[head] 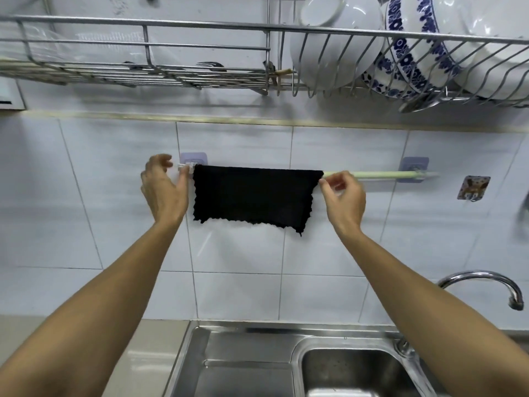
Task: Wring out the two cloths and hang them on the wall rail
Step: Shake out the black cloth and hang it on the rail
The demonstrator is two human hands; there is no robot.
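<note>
Sink (252, 365) steel fills the near edge below me, its basin at the right, with the curved faucet (486, 282) arching over it from the right. My two bare forearms reach up and away from there toward the tiled wall.

My left hand (163, 190) sits just left of the black cloth (252, 196), fingers loosely spread and curled. They are near the cloth's left edge and the rail's left end, but I cannot tell whether they touch the fabric. My right hand (343, 196) is at the cloth's upper right corner, thumb and forefinger drawn together there. It looks like a pinch on the corner at the rail, though the contact is too small for me to be sure.

The cloth hangs draped over the pale green wall rail (380, 175), spread flat between my two hands, covering the rail's left part. Its lower edge is ragged and dips lower at the right. The rail's right part is bare, running to a bluish adhesive bracket (414, 167). I see only this one cloth.

Farther up, a wire dish rack (143, 53) spans the wall, with white and blue-patterned bowls (400, 47) stacked at its right.
</note>
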